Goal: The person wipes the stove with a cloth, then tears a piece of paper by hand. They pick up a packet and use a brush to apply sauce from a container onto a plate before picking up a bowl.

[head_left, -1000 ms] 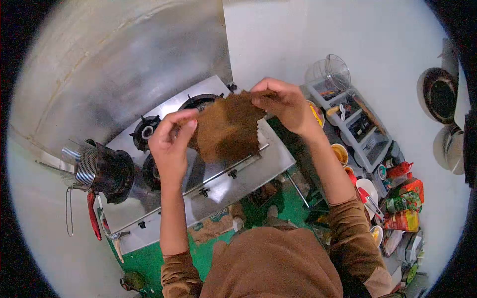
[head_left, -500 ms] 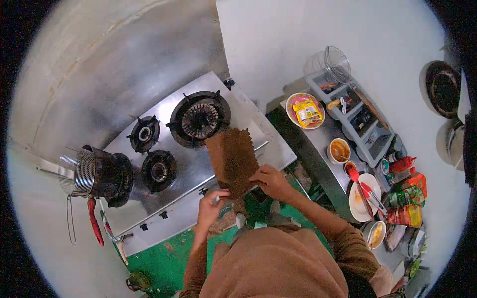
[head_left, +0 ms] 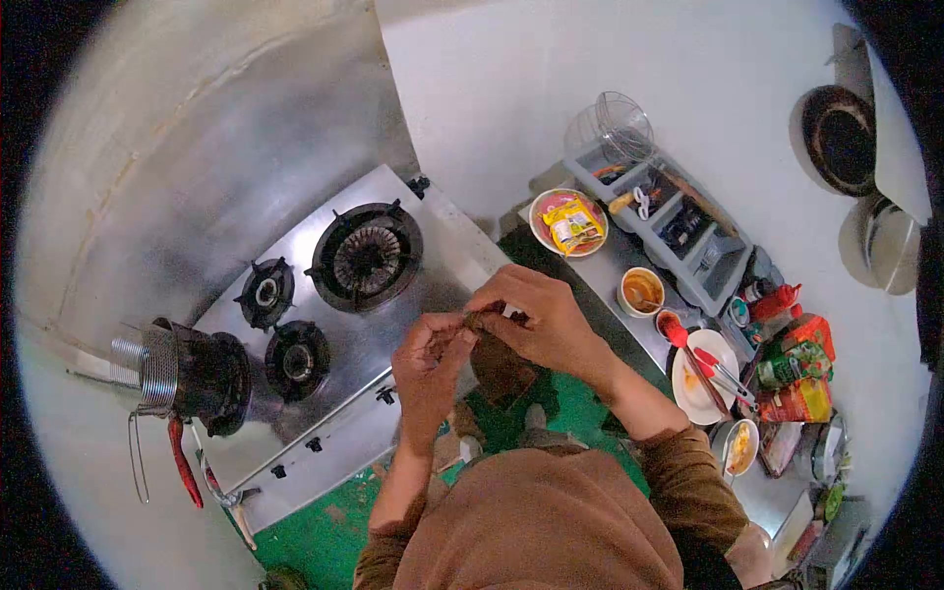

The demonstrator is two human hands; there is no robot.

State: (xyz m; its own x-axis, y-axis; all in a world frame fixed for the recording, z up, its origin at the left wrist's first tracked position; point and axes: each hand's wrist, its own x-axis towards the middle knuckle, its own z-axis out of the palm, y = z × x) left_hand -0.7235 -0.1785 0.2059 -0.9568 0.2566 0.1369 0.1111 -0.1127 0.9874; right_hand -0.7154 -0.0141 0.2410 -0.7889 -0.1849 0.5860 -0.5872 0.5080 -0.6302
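Observation:
A brown paper bag (head_left: pixel 503 372) hangs below my hands, over the green floor in front of the stove. My left hand (head_left: pixel 429 366) is closed, its thumb and fingers pinched together at the bag's upper edge. My right hand (head_left: pixel 539 320) pinches that edge too, with its fingers bent and its fingertips close to the left ones. The fingers and wrists cover much of the bag's upper part. How wide the bag's mouth stands cannot be made out.
The steel stove (head_left: pixel 339 339) has several burners. A dark pot (head_left: pixel 200 374) with a wire strainer (head_left: pixel 157 369) stands at its left. On the right-hand counter are a bowl with a yellow packet (head_left: pixel 572 226), a sauce bowl (head_left: pixel 641 292), a white plate (head_left: pixel 693 393) with tongs, and a grey divided tray (head_left: pixel 678 236).
Both hands have risen and come together at the bag's upper edge. The bag, earlier spread out over the stove's front with its zigzag edge away from me, now hangs below them.

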